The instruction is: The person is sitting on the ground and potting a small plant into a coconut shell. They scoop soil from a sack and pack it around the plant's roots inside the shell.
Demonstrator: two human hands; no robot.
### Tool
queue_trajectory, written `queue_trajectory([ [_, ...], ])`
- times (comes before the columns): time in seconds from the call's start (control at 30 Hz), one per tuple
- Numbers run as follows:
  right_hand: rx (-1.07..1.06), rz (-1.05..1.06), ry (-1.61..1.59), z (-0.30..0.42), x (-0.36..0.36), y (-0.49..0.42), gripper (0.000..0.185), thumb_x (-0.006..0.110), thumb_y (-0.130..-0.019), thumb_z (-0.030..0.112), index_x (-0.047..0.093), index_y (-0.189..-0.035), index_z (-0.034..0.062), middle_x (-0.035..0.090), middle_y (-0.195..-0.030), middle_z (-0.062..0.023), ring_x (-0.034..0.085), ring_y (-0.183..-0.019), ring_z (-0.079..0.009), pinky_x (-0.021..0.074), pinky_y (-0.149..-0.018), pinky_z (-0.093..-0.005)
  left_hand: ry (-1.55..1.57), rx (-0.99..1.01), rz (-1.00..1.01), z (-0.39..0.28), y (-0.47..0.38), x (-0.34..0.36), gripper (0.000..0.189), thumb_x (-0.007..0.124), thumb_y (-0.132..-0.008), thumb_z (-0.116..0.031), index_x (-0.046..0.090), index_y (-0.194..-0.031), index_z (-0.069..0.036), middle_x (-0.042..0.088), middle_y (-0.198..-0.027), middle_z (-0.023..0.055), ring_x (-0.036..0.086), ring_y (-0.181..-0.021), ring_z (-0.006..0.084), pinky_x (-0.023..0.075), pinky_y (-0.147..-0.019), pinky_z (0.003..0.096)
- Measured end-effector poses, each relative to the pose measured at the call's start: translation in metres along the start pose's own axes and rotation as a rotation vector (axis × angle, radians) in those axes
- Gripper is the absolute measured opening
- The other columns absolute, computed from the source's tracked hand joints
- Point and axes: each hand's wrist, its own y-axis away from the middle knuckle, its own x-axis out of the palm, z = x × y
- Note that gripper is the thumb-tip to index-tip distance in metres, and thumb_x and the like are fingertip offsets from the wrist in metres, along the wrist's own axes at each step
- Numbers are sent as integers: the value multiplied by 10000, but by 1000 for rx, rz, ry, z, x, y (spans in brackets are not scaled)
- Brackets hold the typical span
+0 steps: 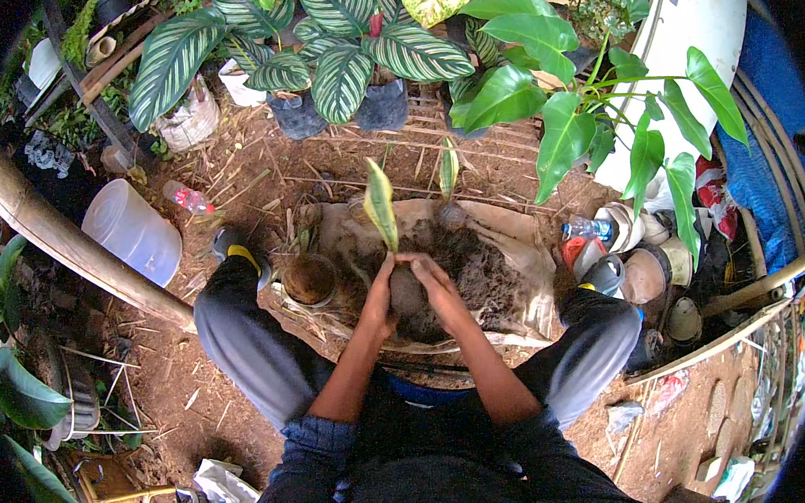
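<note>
A single upright snake plant leaf (380, 207), green with yellow edges, rises just beyond my fingertips. Below its base, a rounded dark mass of soil (407, 295) sits between my palms; whether a thin pot wraps it I cannot tell. My left hand (379, 301) cups its left side, fingertips at the leaf base. Around the other side curves my right hand (441, 292), its fingers bent over the top. Loose dark soil (485, 266) lies on a spread pale sack (526, 242) beneath. Left of my hands stands a round brown pot (309, 279).
Another small snake plant (448, 170) stands at the sack's far edge. Striped-leaf potted plants (342, 72) line the back. A translucent plastic bucket (133, 234) and bamboo pole (78, 231) are left. Stacked pots (644, 275) and a large-leaved plant (567, 132) are right.
</note>
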Motion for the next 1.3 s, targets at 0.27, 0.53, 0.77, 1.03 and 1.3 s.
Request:
queue_trajectory([
  [0.27,233,-59,-64,-16,-6,-8,496,504,-1002,483,646,-1255,81,645,-1220,-58,548,-1146,-196,376,-1034,-324,-306,-89,2,0,1,-2,766,318,-921,-765,471,-1366,-161,503,-1307,106,500,-1193,249,436,-970,465],
  [0.53,358,-201,-298,-17,-12,-9,482,533,-973,494,636,-1184,73,681,-1077,-66,619,-1004,-182,462,-908,-312,-578,70,-20,-1,-1,2,977,319,-909,-768,-15,-1562,-121,214,-1535,210,332,-1383,387,441,-996,551],
  [0.77,360,-158,-695,5,-24,0,524,454,-988,531,541,-1312,128,597,-1261,-65,559,-1188,-227,399,-1067,-453,-1336,1000,-186,-1,20,28,767,681,-856,-416,339,-1480,-131,366,-1419,248,447,-1266,452,357,-1043,583],
  [1.03,379,-106,-754,-24,-22,1,441,384,-1035,489,530,-1297,164,571,-1247,-43,585,-1114,-226,531,-910,-411,-1195,1361,74,23,-1,27,389,719,-839,-309,696,-1148,-73,610,-1271,151,590,-1143,335,451,-996,485],
  [1.3,386,-16,-780,-47,-22,-1,436,504,-991,506,571,-1273,180,603,-1176,-19,581,-1109,-157,525,-852,-342,-1197,1509,-92,25,9,28,297,742,-817,-217,709,-1070,-65,661,-1171,106,629,-1077,305,492,-935,446],
])
